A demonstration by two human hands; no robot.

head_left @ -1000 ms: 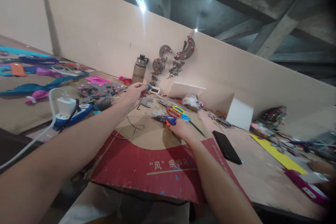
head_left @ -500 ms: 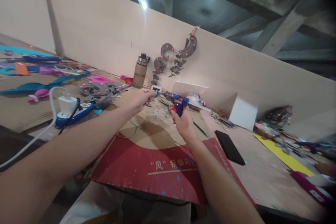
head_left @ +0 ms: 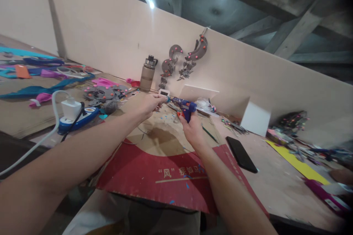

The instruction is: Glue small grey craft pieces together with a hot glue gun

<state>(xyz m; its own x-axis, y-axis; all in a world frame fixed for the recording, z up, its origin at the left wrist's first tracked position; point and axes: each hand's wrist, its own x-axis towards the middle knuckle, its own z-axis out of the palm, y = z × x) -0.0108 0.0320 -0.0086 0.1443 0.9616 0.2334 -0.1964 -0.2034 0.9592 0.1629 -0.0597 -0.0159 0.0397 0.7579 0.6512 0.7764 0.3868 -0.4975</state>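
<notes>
My right hand (head_left: 192, 126) is wrapped round the handle of a blue hot glue gun (head_left: 188, 108), its nozzle pointing left. Opposite it, my left hand (head_left: 153, 104) pinches a small blue piece (head_left: 168, 99) right at the nozzle tip; whether the two touch I cannot tell. Both hands are above a red and tan cardboard sheet (head_left: 132, 174) strewn with blue scraps. Just behind the left fingers stands a small white device with a dark display (head_left: 164, 92). A dark green pencil (head_left: 210, 134) lies right of the glue gun.
A water bottle (head_left: 147, 75) stands against the board wall, near hanging grey ornaments (head_left: 197, 52). To the left are a power strip (head_left: 91, 113) with a white charger and felt scraps. A black phone (head_left: 241, 154) and yellow sheet (head_left: 299, 163) lie right. Someone's hand (head_left: 342, 177) shows at the right edge.
My left hand has shifted slightly right, and the glue gun has moved a little left, so the blue piece and the nozzle are closer together. Both grips are unchanged.
</notes>
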